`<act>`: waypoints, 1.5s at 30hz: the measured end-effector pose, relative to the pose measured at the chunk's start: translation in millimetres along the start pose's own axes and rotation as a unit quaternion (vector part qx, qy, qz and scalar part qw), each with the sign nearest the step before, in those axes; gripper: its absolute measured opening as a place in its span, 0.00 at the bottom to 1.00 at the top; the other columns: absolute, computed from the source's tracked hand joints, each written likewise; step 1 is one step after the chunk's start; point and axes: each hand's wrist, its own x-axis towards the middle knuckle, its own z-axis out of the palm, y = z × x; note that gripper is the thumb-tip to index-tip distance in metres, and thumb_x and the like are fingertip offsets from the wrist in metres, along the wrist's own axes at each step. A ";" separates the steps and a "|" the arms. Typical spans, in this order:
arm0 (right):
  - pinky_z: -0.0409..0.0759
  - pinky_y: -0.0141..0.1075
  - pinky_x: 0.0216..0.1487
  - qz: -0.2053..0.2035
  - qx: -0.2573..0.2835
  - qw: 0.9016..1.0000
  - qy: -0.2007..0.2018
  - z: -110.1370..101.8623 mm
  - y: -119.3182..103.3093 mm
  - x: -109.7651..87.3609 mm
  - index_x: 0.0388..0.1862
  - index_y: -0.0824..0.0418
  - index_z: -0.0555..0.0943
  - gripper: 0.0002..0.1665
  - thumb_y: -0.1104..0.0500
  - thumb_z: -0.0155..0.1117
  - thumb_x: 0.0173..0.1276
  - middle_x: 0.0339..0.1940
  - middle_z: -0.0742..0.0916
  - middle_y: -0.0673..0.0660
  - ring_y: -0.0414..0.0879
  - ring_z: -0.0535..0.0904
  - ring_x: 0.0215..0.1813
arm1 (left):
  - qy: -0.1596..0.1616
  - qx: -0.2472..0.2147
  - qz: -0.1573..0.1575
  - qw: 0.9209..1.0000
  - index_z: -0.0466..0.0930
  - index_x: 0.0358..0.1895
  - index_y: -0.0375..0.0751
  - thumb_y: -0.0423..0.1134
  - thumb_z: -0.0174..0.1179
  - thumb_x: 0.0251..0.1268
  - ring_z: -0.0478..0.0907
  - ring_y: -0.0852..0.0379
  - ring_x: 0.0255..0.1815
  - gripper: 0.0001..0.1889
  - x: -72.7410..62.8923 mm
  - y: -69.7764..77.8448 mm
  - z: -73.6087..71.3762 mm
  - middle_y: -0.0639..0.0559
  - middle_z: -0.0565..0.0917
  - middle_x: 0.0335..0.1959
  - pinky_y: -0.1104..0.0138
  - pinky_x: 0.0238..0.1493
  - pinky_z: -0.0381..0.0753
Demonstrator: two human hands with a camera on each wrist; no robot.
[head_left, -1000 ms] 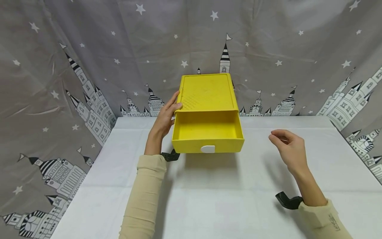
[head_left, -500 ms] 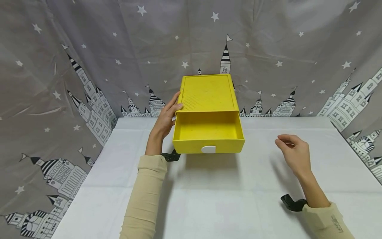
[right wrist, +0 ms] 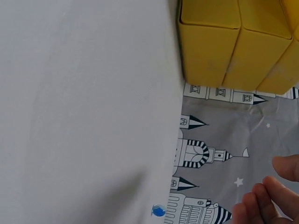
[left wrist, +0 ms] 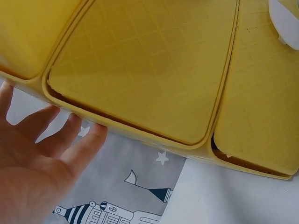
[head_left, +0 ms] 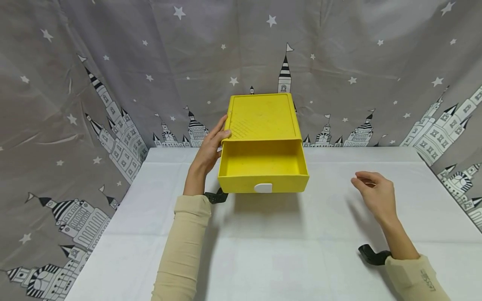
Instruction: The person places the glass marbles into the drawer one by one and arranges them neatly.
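Note:
A yellow drawer unit [head_left: 263,117] stands at the back middle of the white table. Its top drawer [head_left: 233,184] is pulled out, showing a bare yellow bottom and a white handle [head_left: 263,188]. Against the unit's left side rests my left hand [head_left: 208,148]. In the left wrist view its fingers [left wrist: 86,147] lie fairly straight along the edge, beside closed lower drawer fronts [left wrist: 140,70]. Well to the right, my right hand [head_left: 375,194] hovers above the table, loosely bent and holding nothing. The right wrist view shows its thumb [right wrist: 287,167] apart from the fingers.
A white cloth [head_left: 271,263] covers the table. Behind and at the sides hangs a grey curtain [head_left: 241,54] with stars and castles. Black wrist mounts [head_left: 373,255] sit on both forearms. A small blue spot [right wrist: 159,210] shows at the cloth's edge.
My right hand has moved right and slightly nearer to me, away from the drawer unit. The left hand and the pulled-out drawer have stayed as they were.

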 end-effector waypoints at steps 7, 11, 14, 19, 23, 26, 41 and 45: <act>0.70 0.18 0.35 0.005 -0.020 1.000 0.002 0.2 10.1 6.0 0.48 0.74 0.84 0.17 0.63 0.67 0.64 0.43 0.86 0.68 0.20 0.71 0.34 | -0.002 -0.001 0.001 1.000 0.55 0.78 0.66 0.48 0.54 0.70 0.63 0.50 0.70 0.35 0.7 -0.8 -0.4 0.61 0.54 0.78 0.46 0.66 0.66; 0.70 0.18 0.34 0.014 -0.029 0.999 -0.007 -1.1 15.3 9.6 0.50 0.74 0.84 0.19 0.62 0.67 0.65 0.44 0.85 0.69 0.19 0.70 0.33 | -0.001 -0.003 0.000 1.000 0.55 0.78 0.67 0.48 0.54 0.70 0.63 0.49 0.69 0.34 1.1 -1.3 -0.6 0.61 0.54 0.78 0.46 0.66 0.66; 0.69 0.19 0.34 0.021 -0.032 0.999 -0.015 -1.7 19.4 12.4 0.51 0.74 0.83 0.20 0.61 0.66 0.65 0.45 0.85 0.70 0.19 0.69 0.33 | 0.000 -0.004 0.000 1.000 0.55 0.78 0.67 0.48 0.54 0.70 0.64 0.49 0.68 0.34 1.3 -1.4 -0.3 0.61 0.54 0.78 0.45 0.66 0.65; 0.69 0.22 0.35 0.024 -0.044 0.998 -0.034 -2.1 26.6 15.4 0.55 0.76 0.80 0.23 0.60 0.65 0.67 0.45 0.84 0.70 0.21 0.68 0.33 | -0.002 -0.002 -0.003 1.000 0.55 0.78 0.67 0.48 0.54 0.70 0.64 0.49 0.68 0.34 0.6 -0.7 0.4 0.60 0.54 0.78 0.45 0.66 0.65; 0.70 0.26 0.36 0.027 -0.054 0.997 -0.048 -1.8 32.1 17.7 0.55 0.76 0.79 0.24 0.59 0.64 0.69 0.46 0.84 0.70 0.26 0.69 0.36 | -0.002 0.001 -0.006 1.000 0.55 0.78 0.67 0.48 0.54 0.70 0.64 0.49 0.69 0.34 -0.5 -0.4 0.5 0.61 0.54 0.78 0.46 0.65 0.66; 0.70 0.27 0.37 0.035 -0.055 0.996 -0.053 -0.9 36.3 21.0 0.56 0.76 0.79 0.24 0.59 0.64 0.68 0.46 0.84 0.70 0.30 0.69 0.37 | -0.001 0.004 -0.004 1.000 0.55 0.78 0.67 0.49 0.54 0.70 0.64 0.49 0.68 0.34 -0.8 -0.2 0.6 0.61 0.54 0.78 0.46 0.65 0.66; 0.71 0.35 0.36 0.070 -0.092 0.986 -0.117 8.4 67.4 32.7 0.60 0.78 0.74 0.28 0.58 0.61 0.70 0.44 0.81 0.69 0.54 0.74 0.42 | -0.002 0.002 -0.006 1.000 0.54 0.78 0.67 0.48 0.54 0.71 0.62 0.49 0.70 0.34 -0.4 -1.8 -0.7 0.61 0.53 0.79 0.45 0.65 0.66; 0.71 0.41 0.40 0.080 -0.093 0.984 -0.126 9.7 69.4 33.0 0.62 0.78 0.72 0.29 0.59 0.60 0.70 0.47 0.79 0.72 0.58 0.73 0.44 | -0.001 0.002 -0.002 1.000 0.55 0.78 0.67 0.48 0.54 0.71 0.63 0.48 0.69 0.34 0.9 -2.7 -0.8 0.60 0.53 0.78 0.45 0.65 0.66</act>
